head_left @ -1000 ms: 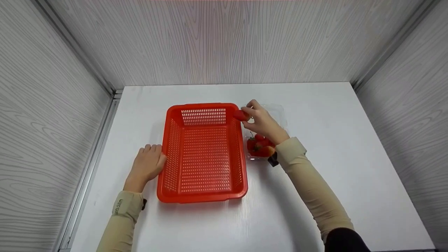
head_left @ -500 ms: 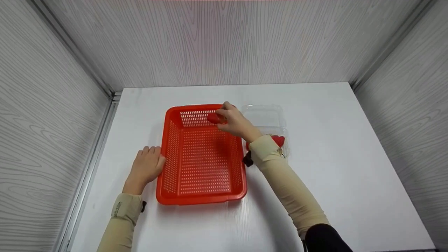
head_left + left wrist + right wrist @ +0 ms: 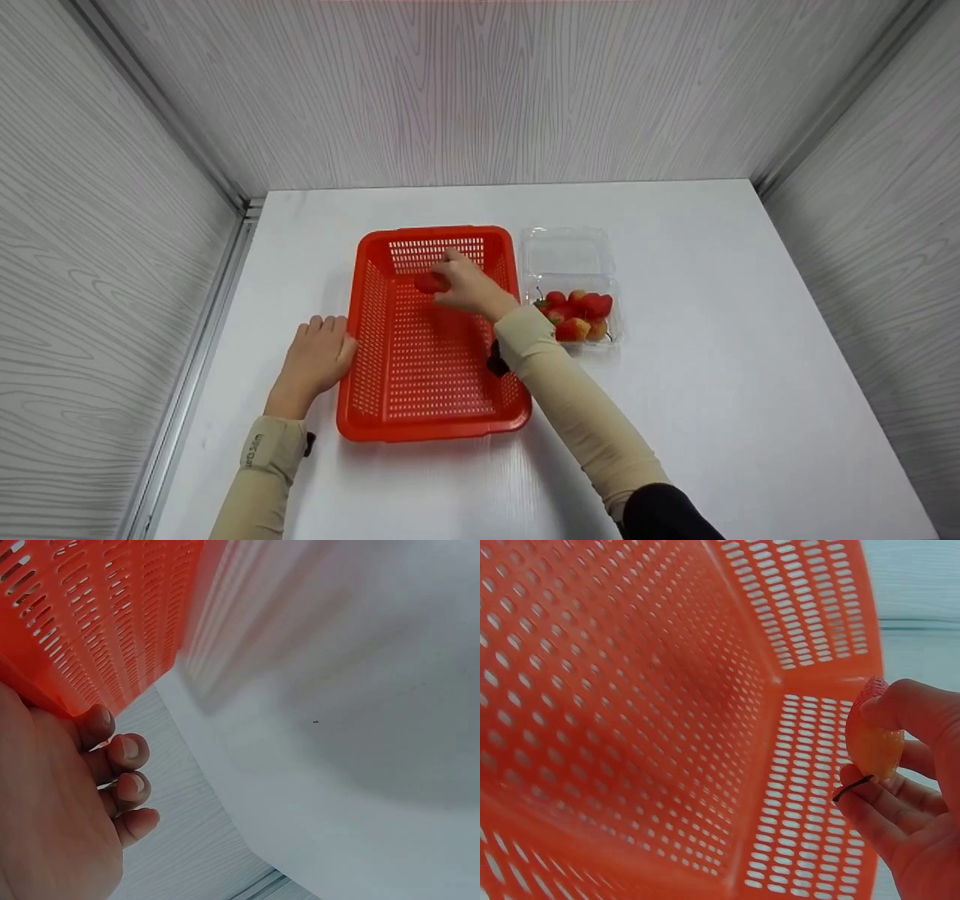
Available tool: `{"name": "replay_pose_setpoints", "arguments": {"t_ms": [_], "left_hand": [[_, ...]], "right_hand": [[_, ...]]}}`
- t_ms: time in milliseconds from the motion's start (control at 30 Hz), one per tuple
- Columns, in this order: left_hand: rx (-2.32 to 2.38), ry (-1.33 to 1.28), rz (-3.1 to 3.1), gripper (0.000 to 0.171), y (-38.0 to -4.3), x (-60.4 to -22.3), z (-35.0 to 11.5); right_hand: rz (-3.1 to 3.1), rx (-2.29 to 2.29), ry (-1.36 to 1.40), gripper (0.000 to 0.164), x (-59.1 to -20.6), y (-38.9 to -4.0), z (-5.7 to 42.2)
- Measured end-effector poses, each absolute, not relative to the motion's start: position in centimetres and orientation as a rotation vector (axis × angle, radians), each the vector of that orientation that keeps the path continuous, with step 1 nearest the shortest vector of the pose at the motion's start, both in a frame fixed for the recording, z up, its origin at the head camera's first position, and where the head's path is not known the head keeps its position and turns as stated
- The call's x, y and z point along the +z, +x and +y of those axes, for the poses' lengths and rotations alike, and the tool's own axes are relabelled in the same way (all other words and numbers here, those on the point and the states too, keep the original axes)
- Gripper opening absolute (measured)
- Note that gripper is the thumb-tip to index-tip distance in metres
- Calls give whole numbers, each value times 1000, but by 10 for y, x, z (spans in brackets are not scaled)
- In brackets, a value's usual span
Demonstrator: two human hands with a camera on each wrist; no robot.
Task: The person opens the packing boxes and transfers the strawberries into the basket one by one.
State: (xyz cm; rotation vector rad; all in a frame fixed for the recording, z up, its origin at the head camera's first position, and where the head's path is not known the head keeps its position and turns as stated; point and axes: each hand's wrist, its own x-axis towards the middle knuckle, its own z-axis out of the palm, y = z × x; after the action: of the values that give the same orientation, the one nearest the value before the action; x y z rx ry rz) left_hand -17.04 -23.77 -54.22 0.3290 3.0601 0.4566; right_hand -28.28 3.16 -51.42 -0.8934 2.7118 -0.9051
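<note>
In the head view a red plastic basket (image 3: 439, 367) with slotted walls stands on the white table. My left hand (image 3: 313, 358) grips its left rim; in the left wrist view the fingers (image 3: 129, 750) curl beneath that rim. Over the basket's inside, toward its far end, my right hand (image 3: 471, 287) pinches a small red-and-yellow fruit (image 3: 876, 736) between thumb and fingers. A dark stem hangs from the fruit, and its red end looks textured. Right of the basket, a clear plastic clamshell box (image 3: 568, 251) lies with its lid back, holding several small red and yellowish fruits (image 3: 574, 328).
The white table (image 3: 712, 337) extends to the right of the box and in front of the basket. Grey wood-grain panels (image 3: 480, 90) rise at the back and on both sides. The right forearm crosses the basket's right rim.
My right hand has carried the fruit leftward from beside the basket's right rim to over its inside, then lower. The clamshell box is uncovered now. My left hand stays at the rim.
</note>
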Motion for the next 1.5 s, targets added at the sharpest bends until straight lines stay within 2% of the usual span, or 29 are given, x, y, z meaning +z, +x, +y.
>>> {"name": "replay_pose_setpoints", "arguments": {"t_ms": [267, 1067, 1500], "left_hand": [[464, 334, 3089, 25, -168, -542, -234], [474, 339, 3062, 27, -170, -541, -235], [453, 338, 3053, 28, -171, -541, -235]], "right_hand": [[2666, -886, -836, 41, -545, -277, 23], [2699, -733, -823, 34, -571, -264, 8], [2654, -764, -740, 53, -559, -262, 5]]}}
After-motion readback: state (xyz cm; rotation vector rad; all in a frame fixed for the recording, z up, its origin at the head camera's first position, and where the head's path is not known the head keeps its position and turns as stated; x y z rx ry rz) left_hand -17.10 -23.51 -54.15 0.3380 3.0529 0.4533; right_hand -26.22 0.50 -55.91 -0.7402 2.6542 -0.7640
